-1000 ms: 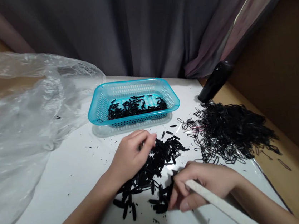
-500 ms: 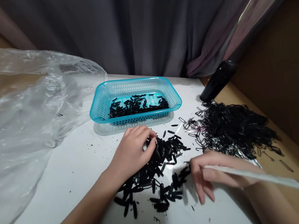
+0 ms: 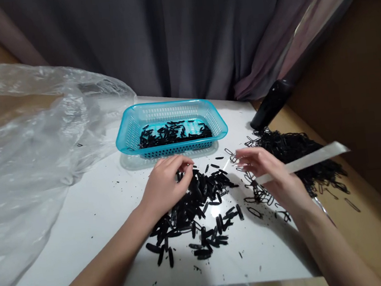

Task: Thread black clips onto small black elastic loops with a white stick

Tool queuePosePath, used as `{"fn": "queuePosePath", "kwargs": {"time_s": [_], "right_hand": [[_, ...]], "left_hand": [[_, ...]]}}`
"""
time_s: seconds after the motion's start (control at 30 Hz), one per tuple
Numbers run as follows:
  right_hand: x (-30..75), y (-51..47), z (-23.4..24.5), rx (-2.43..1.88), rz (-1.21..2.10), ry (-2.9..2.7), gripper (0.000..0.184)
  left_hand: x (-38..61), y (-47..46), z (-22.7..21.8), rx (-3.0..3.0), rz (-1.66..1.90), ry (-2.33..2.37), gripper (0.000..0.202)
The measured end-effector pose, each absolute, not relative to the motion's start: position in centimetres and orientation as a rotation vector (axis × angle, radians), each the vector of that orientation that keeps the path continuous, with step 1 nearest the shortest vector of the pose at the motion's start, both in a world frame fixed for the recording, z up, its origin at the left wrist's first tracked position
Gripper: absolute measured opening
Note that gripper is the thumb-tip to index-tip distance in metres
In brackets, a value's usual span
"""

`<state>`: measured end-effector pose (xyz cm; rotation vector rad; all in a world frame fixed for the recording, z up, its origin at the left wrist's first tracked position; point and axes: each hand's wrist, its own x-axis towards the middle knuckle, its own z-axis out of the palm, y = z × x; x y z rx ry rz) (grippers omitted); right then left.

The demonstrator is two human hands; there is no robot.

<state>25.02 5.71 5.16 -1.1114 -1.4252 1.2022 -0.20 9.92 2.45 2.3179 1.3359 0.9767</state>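
My left hand (image 3: 167, 182) curls at the upper left of a loose pile of small, elongated black pieces (image 3: 183, 203) on the white tabletop. Its thumb and forefinger nearly meet; what lies between them, if anything, is hidden. To the right, my right hand (image 3: 269, 173) is raised over scattered black wire loops (image 3: 255, 211), its fingers bent. A flat, pale strip with a slanted end (image 3: 316, 157) is held in this hand and points up to the right. Behind the hand lies a tangled heap of similar black loops (image 3: 287, 145).
A blue perforated basket (image 3: 173, 147) with black pieces inside stands at the back. Clear plastic sheeting (image 3: 34, 161) covers the left side. A black cylindrical object (image 3: 270, 104) leans near the heap, before a grey curtain (image 3: 164, 35).
My right hand has moved up and away from the pile of black pieces, and the strip now tilts upward to the right. My left hand has barely moved.
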Motion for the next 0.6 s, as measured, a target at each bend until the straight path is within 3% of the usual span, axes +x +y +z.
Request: {"fn": "queuePosePath", "kwargs": {"time_s": [0.17,0.23,0.27,0.33,0.4,0.6], "right_hand": [[24.3,4.0,8.4,-0.625,1.591,-1.971,0.036],[25.2,3.6,9.7,-0.119,1.93,-2.275,0.048],[25.8,3.4,10.1,-0.073,2.043,-2.33,0.055],[27.0,2.7,10.1,-0.308,2.141,-2.328,0.057],[27.8,1.4,9.4,-0.812,1.986,-2.157,0.051],[28.4,-3.1,6.8,-1.189,1.835,-2.052,0.04]], "left_hand": [[0.1,10.3,2.0,2.335,0.921,1.322,0.013],[0.1,10.2,2.7,2.347,0.885,1.313,0.014],[0.1,10.1,3.3,2.358,0.861,1.305,0.014],[0.1,9.3,4.6,2.393,0.786,1.264,0.015],[0.3,8.0,5.5,2.447,0.661,1.2,0.017],[1.4,3.8,4.1,2.487,0.221,1.029,0.015]]}}
